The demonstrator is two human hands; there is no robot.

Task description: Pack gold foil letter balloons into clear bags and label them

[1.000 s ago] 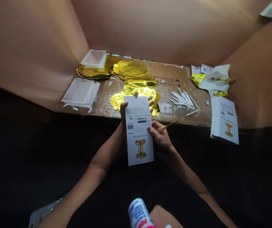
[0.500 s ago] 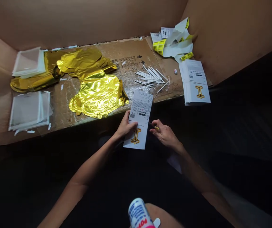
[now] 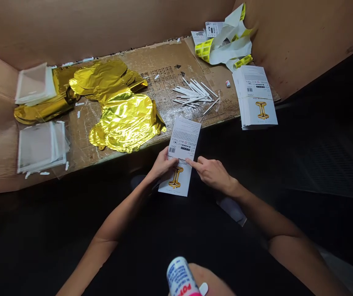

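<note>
My left hand [image 3: 161, 165] grips a long white printed card [image 3: 181, 139] by its left edge, thumb on top. The card shows a gold letter I balloon on its lower half and small print with a barcode on its upper half. My right hand [image 3: 215, 174] is at the card's right edge. Its index finger reaches across the crease line in the middle, pressed on the card close to my left thumb. The other right fingers are curled in, and what they hold, if anything, is hidden.
Gold foil balloons [image 3: 127, 119] lie on the cardboard-covered table [image 3: 164, 53]. Around them are clear plastic bags [image 3: 37, 146], white sticks [image 3: 191, 94], a card stack [image 3: 258, 96] and yellow label strips [image 3: 204, 50]. A white bottle [image 3: 181, 275] is at the bottom.
My right index finger has moved left onto the card's middle. The small dark and yellow thing seen at my right fingers is now out of sight. The view has shifted slightly.
</note>
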